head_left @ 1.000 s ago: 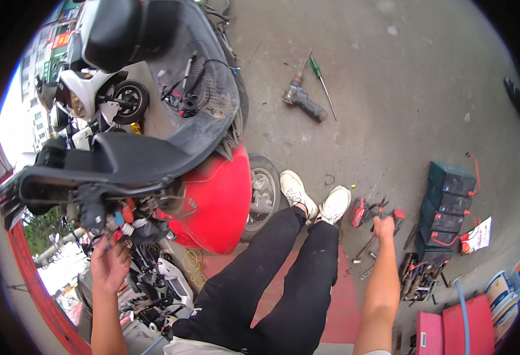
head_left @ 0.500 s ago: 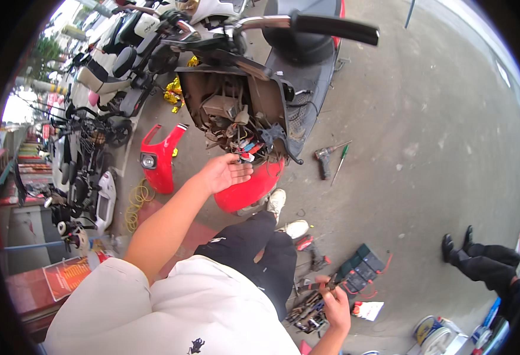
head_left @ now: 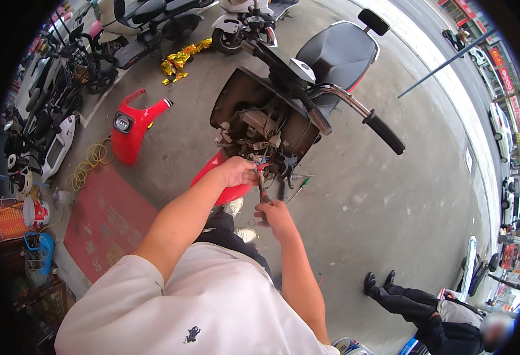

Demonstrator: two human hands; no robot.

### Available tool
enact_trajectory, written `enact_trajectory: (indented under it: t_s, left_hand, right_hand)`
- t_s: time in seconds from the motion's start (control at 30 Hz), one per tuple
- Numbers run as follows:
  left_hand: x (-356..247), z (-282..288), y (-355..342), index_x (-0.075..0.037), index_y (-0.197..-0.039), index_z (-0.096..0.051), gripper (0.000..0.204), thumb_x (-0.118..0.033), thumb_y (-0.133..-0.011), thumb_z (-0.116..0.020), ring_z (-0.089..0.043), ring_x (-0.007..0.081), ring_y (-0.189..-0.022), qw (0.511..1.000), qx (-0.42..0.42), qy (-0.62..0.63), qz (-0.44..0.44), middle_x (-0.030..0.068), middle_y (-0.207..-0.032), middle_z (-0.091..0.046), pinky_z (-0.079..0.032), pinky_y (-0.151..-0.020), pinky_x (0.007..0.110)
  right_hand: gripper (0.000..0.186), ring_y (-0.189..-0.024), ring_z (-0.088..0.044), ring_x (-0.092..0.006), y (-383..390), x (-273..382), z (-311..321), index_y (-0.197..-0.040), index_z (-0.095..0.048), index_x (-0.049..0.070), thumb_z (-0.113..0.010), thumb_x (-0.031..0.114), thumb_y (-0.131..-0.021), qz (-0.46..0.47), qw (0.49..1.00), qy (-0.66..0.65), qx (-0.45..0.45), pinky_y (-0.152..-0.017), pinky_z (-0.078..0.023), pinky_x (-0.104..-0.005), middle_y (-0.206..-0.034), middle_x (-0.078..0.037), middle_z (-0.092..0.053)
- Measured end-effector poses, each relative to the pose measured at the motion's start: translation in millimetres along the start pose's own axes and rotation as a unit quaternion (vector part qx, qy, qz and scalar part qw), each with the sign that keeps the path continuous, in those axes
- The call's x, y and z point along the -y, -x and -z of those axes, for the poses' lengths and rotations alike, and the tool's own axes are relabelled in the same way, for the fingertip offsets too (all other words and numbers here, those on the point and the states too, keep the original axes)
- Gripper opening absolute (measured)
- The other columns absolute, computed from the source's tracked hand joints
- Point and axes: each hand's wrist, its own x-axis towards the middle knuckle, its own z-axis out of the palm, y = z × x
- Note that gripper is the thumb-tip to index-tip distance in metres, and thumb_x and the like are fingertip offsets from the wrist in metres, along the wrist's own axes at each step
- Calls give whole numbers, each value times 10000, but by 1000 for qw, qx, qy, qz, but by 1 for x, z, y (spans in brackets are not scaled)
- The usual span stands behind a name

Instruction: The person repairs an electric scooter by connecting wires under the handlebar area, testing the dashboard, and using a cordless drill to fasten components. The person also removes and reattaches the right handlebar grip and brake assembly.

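My left hand [head_left: 241, 173] reaches into the open front of a scooter [head_left: 295, 89], its fingers closed on small coloured wire connectors [head_left: 260, 167] among tangled wiring [head_left: 260, 133]. Just below, my right hand [head_left: 272, 214] grips a hand tool [head_left: 263, 195], apparently pliers, whose tip is raised to those connectors; exactly what the tip touches is too small to tell. Under my left hand lies the scooter's red front fender [head_left: 218, 186], partly hidden. A green screwdriver [head_left: 303, 185] lies on the ground to the right of the tool.
A red front panel [head_left: 131, 127], yellow hose [head_left: 88, 163] and red mat [head_left: 106, 219] lie left. Parked scooters [head_left: 53, 124] line the left and back, near crumpled gold foil [head_left: 180, 59]. A seated person in dark trousers [head_left: 425, 307] is lower right; a thin pole [head_left: 431, 71] and street run right.
The view has swung round onto the scooter's front. My right hand has risen from the tools on the ground at lower right to the wiring, holding the tool beside my left hand.
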Motion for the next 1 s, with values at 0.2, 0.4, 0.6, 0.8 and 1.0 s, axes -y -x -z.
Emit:
enact_trajectory:
  t_s: [0.2,0.4,0.6,0.8,1.0]
  left_hand:
    - [-12,-2,8,54,-1088,-599,219,-94,-982,-478,-684,345,-987,999,20,-33,-9,212,-1016,-687,-538,-931,475]
    - [-14,-6,9,64,-1068,-595,204,-76,-970,-484,-693,351,-939,1000,7,8,-15,218,-985,-686,-552,-904,487]
    - [-14,-9,6,55,-1044,-603,190,-84,-962,-502,-699,330,-873,1000,1,8,-14,196,-936,-682,-574,-846,474]
    - [-13,-13,3,23,-1053,-614,180,-102,-964,-520,-703,302,-858,1000,-3,2,-21,174,-919,-683,-591,-802,450]
    - [-8,-16,1,-12,-1018,-622,179,-153,-972,-521,-706,263,-804,1000,-25,-10,-5,129,-889,-690,-586,-727,409]
  right_hand:
    - [189,-802,-656,-200,-1,31,-8,-931,-634,-9,-629,160,-846,-26,1000,6,-2,-618,-522,-337,-871,-77,-645]
    - [222,-732,-619,-170,-11,41,-14,-901,-638,-9,-636,193,-811,-47,989,134,-48,-564,-476,-307,-834,-70,-633]
    - [247,-650,-599,-175,-4,46,-25,-885,-622,-18,-610,218,-817,-30,988,126,-87,-556,-476,-331,-738,-79,-624]
    - [240,-682,-605,-179,-4,53,-24,-903,-650,-27,-606,189,-808,-55,984,138,-95,-563,-469,-312,-778,-92,-631]
    - [249,-704,-650,-257,-24,29,-24,-861,-624,-62,-571,173,-800,-9,948,280,-153,-601,-496,-375,-749,-169,-654]
